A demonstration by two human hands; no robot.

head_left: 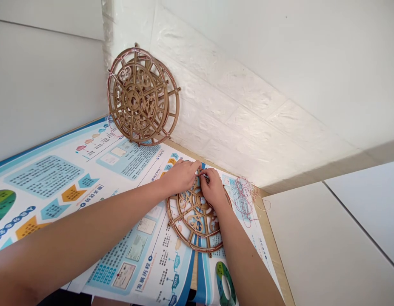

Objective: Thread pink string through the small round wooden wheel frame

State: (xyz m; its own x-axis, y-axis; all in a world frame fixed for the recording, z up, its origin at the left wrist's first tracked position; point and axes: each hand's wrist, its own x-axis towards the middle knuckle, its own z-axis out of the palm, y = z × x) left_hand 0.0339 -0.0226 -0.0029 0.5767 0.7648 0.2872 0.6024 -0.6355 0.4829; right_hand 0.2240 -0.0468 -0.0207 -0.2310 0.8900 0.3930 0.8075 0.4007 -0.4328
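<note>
A flat, laser-cut wooden wheel (194, 221) with ornate spokes lies on a printed blue-and-white poster (98, 170). My left hand (179, 176) and my right hand (212, 190) meet at its far rim, fingertips almost touching, and both seem to pinch the rim. Whether they also hold thread there is hidden. A second, similar wooden wheel assembly (141, 95) stands tilted against the wall, with pink thread around its rim. A loose tangle of pink-red thread (244, 199) lies just right of my right hand.
White brick-textured wall panels (235, 114) rise behind the poster. A pale wooden table edge (273, 250) runs along the right side, dropping to white floor tiles (337, 242). The poster covers the table and overhangs its near side.
</note>
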